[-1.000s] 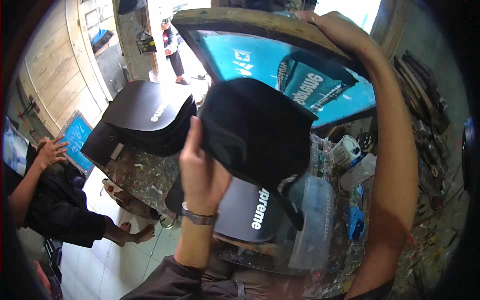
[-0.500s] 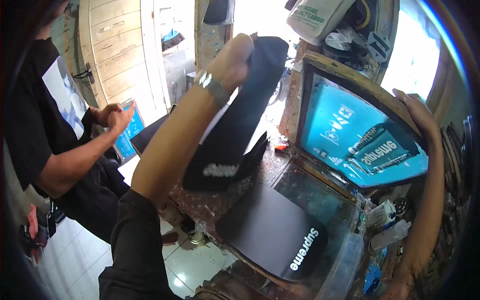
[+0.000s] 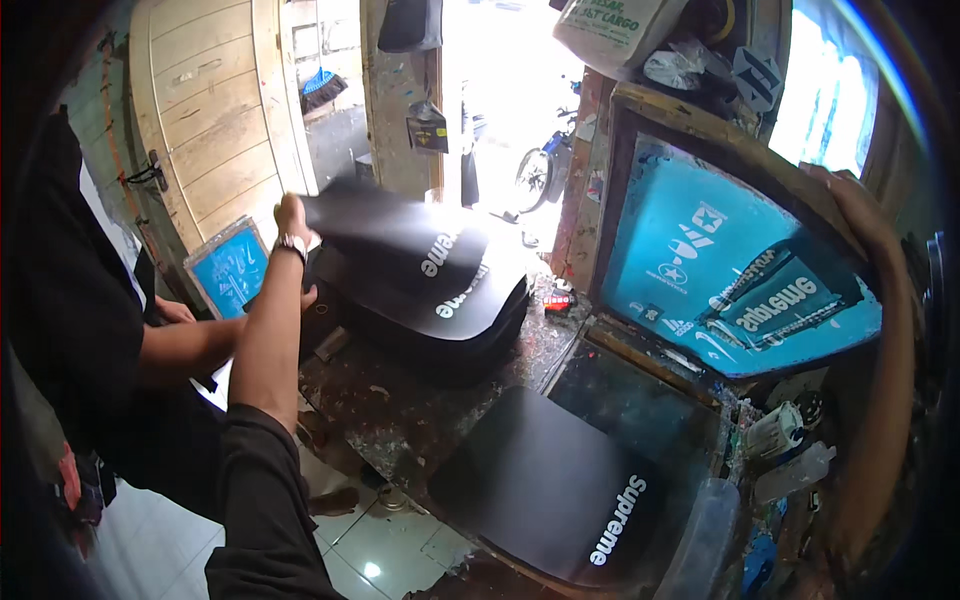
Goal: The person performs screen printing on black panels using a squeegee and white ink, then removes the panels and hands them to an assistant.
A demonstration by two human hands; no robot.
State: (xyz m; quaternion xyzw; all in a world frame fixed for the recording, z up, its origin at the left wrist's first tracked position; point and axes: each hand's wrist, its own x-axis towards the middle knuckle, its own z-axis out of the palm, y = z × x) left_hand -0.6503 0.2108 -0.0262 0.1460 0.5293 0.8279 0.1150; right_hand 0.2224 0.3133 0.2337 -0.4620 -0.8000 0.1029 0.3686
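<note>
My left hand point(image 3: 292, 218) is closed on the far left corner of a black printed sheet point(image 3: 385, 222), blurred by motion. It is over a stack of similar black sheets point(image 3: 470, 318) with white lettering, on the far side of the worktable. My right hand point(image 3: 850, 205) grips the upper wooden edge of a screen-printing frame point(image 3: 660, 210), which stands tilted up with its blue mesh facing me. Below the raised frame, another black sheet point(image 3: 540, 470) with white lettering lies flat on the printing bed point(image 3: 640, 400).
A co-worker in black point(image 3: 90, 330) stands at the left, one arm reaching to the stack. A second blue screen point(image 3: 228, 268) leans near the wooden door point(image 3: 205, 110). Cups point(image 3: 775, 430) and a clear bottle point(image 3: 795, 473) crowd the right side. A small red item point(image 3: 558, 299) lies beyond the bed.
My left hand has swung left and away, lowering the black sheet from mid-air onto the stack. The right hand still holds the frame up. The co-worker's arm has moved in toward the stack.
</note>
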